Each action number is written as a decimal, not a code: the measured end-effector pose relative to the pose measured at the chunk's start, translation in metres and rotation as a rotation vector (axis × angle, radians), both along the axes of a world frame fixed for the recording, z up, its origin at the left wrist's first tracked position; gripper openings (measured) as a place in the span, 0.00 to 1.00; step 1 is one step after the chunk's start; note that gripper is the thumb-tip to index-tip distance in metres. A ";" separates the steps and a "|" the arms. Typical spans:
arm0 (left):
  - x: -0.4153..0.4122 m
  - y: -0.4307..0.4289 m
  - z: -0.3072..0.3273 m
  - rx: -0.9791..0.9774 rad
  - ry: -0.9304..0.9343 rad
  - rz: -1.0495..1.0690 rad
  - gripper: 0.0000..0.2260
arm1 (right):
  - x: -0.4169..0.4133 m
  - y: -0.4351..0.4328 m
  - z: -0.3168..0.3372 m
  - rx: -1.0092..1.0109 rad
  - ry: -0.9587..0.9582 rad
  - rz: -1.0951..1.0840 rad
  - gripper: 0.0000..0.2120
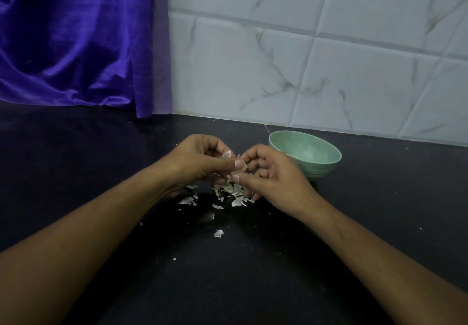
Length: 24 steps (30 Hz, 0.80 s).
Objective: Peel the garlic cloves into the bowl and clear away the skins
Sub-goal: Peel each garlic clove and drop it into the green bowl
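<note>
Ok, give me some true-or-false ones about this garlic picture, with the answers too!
1. The left hand and the right hand both pinch the garlic clove. True.
2. The bowl is red. False: it is green.
3. The skins are inside the bowl. False: they lie on the counter, below the hands.
4. A purple cloth hangs at the back left. True.

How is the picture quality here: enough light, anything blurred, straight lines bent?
Head view: dim, bluish light; the black counter hides detail, with a faint glare spot near the garlic skins; wide-angle distortion bows the joints of the wall tiles; the left hand, right hand and garlic clove look slightly soft.
</note>
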<state>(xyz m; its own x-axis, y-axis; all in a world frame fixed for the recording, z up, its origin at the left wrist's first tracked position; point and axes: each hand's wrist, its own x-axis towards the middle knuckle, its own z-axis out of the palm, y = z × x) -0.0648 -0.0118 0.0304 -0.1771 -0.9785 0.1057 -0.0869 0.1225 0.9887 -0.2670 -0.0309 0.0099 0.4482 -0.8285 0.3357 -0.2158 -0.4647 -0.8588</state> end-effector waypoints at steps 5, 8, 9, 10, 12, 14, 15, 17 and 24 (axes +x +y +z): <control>-0.001 0.000 -0.002 -0.006 0.064 0.006 0.14 | 0.005 0.006 0.001 0.016 -0.082 0.009 0.11; -0.004 -0.001 -0.005 -0.006 0.129 -0.010 0.13 | 0.007 0.007 0.002 0.010 -0.125 -0.019 0.11; -0.004 -0.001 -0.006 -0.018 0.129 -0.013 0.12 | 0.007 0.007 0.003 0.009 -0.147 -0.024 0.11; -0.005 0.000 -0.007 -0.037 0.099 -0.005 0.12 | 0.006 0.006 0.004 0.013 -0.174 -0.026 0.10; -0.008 0.000 -0.011 -0.078 -0.004 0.022 0.15 | 0.006 0.005 0.003 0.039 -0.224 -0.032 0.10; -0.011 0.000 -0.015 -0.079 -0.042 0.031 0.15 | 0.006 0.003 0.001 0.086 -0.231 -0.029 0.08; -0.013 0.000 -0.017 -0.072 -0.041 0.034 0.14 | 0.006 0.003 -0.001 0.111 -0.223 -0.026 0.06; -0.014 -0.002 -0.018 -0.055 -0.028 0.041 0.11 | 0.005 0.002 -0.003 0.138 -0.204 -0.016 0.04; -0.011 -0.005 -0.015 -0.009 0.087 0.040 0.10 | 0.006 0.000 -0.003 0.043 -0.089 -0.032 0.11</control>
